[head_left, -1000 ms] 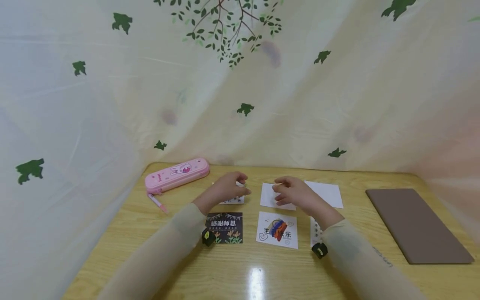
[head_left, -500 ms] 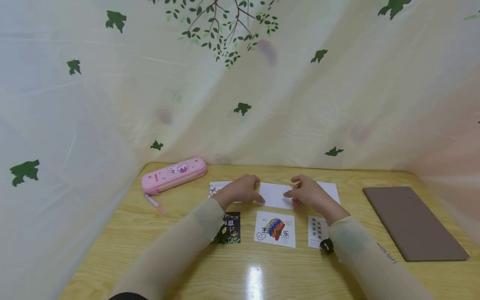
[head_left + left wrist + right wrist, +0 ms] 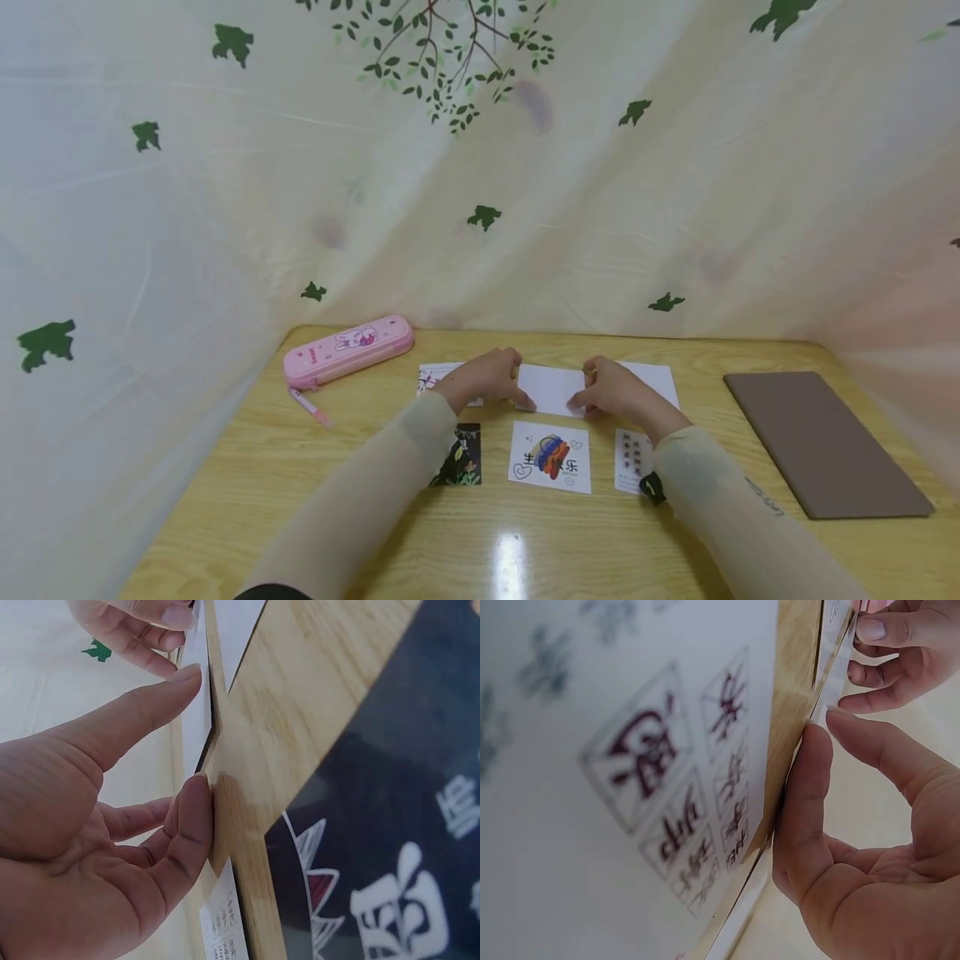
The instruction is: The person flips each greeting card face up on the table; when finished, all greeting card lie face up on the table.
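Note:
A blank white card (image 3: 551, 389) lies in the back row on the wooden table, between both hands. My left hand (image 3: 489, 377) is at its left side, thumb over the near corner; in the left wrist view the thumb (image 3: 169, 694) and bent forefinger stand wide apart at the card's edge. At the right side my right hand (image 3: 617, 388) pinches the card's edge, thumb and forefinger tips almost meeting in the right wrist view. Just in front is a white card (image 3: 551, 458) with a colourful drawing and writing.
Left sleeve and hand partly cover a black flowered card (image 3: 468, 454) and a blossom-printed card (image 3: 431, 377). Beside the right arm are a white card (image 3: 656, 379) and a lettered card (image 3: 630, 458). A pink pencil case (image 3: 348, 350), a pen (image 3: 309, 406) and a brown folder (image 3: 825, 446) lie farther out.
My left hand has moved right to the blank card's left side. The right hand has shifted slightly right to its right edge, and its thumb and fingers have closed there.

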Demonstrator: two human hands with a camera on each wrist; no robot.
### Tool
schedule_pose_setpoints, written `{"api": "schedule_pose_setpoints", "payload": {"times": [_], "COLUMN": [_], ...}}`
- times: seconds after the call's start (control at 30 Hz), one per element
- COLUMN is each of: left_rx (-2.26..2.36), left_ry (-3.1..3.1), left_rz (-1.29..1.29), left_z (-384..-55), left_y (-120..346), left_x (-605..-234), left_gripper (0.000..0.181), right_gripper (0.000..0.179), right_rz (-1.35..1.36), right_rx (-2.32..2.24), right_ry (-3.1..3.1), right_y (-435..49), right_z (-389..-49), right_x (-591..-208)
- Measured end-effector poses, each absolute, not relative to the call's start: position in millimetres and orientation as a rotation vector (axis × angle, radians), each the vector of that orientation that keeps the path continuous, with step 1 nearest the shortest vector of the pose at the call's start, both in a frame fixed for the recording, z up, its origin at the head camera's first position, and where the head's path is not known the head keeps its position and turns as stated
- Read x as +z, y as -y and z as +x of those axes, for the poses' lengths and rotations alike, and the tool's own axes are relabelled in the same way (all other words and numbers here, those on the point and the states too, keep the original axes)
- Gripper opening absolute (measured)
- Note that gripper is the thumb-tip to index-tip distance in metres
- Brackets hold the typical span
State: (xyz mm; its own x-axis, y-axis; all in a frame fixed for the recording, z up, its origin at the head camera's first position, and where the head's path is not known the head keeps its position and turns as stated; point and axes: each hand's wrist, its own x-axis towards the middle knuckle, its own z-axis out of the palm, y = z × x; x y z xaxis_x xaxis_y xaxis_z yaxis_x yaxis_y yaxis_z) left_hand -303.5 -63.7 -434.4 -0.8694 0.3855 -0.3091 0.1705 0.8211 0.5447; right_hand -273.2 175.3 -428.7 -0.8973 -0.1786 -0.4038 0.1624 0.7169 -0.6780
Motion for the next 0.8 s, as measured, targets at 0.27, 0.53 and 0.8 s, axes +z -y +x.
{"api": "schedule_pose_setpoints", "payload": {"times": [0.27,0.53,0.8], "left_rx": [0.794,0.829,0.795], "left_ry": [-2.537,-2.537,-2.534], "left_rz": [0.357,0.378,0.380], "left_z": [-303.7,-302.0,-302.5], "left_y": [66.9,68.6,67.1], "left_x": [-432.1,-434.9,-434.1], "left_gripper": [0.086,0.079,0.095], "right_gripper": [0.077,0.068,0.068], "right_rz": [-0.027,-0.023,-0.018], "right_rx": [-1.042,-1.040,-1.015], "right_ry": [-2.483,-2.490,-2.487], "right_y": [-175.3,-175.7,-173.5], "right_z": [-275.6,-274.9,-273.4], "right_x": [-430.9,-429.6,-429.7]}}
